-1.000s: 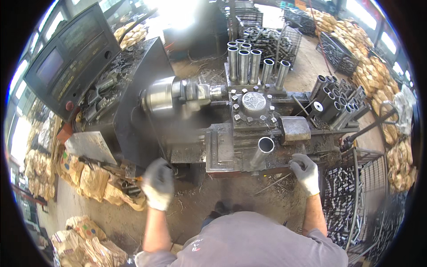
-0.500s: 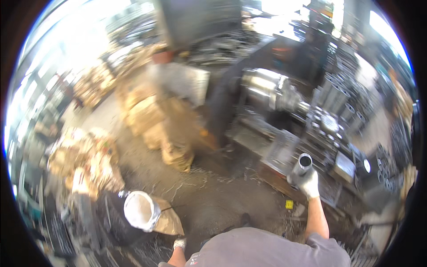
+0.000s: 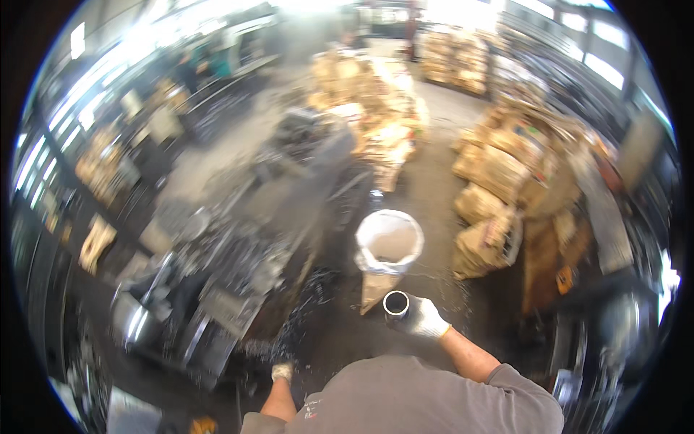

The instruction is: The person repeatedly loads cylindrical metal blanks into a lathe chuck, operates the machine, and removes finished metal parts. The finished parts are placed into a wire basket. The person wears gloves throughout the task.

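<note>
Workshop floor (image 3: 426,181); right hand (image 3: 423,318) grips tube (image 3: 395,304)

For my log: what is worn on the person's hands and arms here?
Both the left hand and right hand wear whitish knit work gloves with an orange-tan cuff edge. The forearms are bare; short grey sleeves of a grey shirt end above the elbows.

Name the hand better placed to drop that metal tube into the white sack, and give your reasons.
Right. The right hand already grips the metal tube, held just short of the open white sack. The left hand hangs low by the machine, empty as far as can be seen, and farther from the sack.
</note>
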A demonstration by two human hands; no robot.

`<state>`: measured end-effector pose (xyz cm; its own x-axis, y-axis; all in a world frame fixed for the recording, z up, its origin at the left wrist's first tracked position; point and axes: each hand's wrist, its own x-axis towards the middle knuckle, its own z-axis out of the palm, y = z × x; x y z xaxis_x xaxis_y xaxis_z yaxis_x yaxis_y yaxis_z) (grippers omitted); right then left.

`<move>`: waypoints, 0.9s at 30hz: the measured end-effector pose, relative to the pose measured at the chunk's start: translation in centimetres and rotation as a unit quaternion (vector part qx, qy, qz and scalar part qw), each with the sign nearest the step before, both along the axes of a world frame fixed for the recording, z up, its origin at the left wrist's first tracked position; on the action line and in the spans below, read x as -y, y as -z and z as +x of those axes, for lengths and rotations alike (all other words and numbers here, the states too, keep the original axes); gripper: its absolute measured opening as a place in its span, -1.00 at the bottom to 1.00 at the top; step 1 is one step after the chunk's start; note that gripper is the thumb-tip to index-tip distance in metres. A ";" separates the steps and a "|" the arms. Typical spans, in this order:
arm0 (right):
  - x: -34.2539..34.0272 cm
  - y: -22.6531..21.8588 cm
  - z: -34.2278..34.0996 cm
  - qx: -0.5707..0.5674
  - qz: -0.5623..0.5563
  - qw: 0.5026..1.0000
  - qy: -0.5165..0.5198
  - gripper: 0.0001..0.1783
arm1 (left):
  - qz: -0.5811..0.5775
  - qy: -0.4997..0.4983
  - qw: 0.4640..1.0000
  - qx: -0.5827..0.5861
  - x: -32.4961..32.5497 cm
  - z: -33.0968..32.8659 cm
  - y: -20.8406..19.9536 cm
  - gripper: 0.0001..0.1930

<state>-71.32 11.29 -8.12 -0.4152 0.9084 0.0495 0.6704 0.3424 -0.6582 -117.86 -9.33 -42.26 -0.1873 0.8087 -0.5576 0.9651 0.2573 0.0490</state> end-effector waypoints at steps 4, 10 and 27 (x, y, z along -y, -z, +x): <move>-5.2 -1.7 -10.3 -0.004 -0.066 0.976 -0.206 -0.40 | 0.246 -0.592 0.721 0.264 12.0 -3.3 0.5 -0.64; -11.7 -4.1 -25.8 -0.101 -0.068 0.931 -0.343 -0.53 | 0.478 -0.857 0.145 0.127 20.5 3.6 -10.3 -0.46; -27.7 -18.2 -42.8 -0.059 -0.019 0.711 -0.701 -0.68 | 0.652 -0.752 0.057 0.078 26.7 3.4 -21.3 -0.57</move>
